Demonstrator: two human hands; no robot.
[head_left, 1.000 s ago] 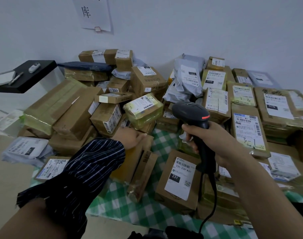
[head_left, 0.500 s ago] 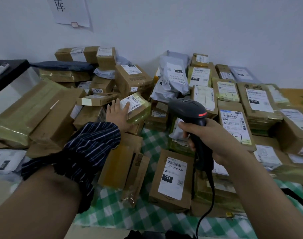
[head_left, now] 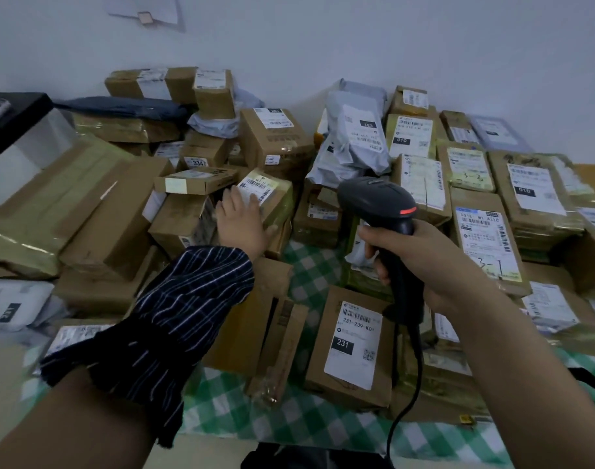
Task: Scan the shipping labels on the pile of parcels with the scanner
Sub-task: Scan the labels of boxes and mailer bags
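Black scanner (head_left: 377,201), one, held by right hand (head_left: 421,258); left hand (head_left: 243,225), grip wide, flat on one parcel (head_left: 278,203).

Matt brown cardboard boxes (head_left: 113,214), some under glossy clear tape, lie beside crinkled grey plastic mailers (head_left: 353,143), a matt black plastic scanner (head_left: 380,204) and checked cloth (head_left: 309,265).
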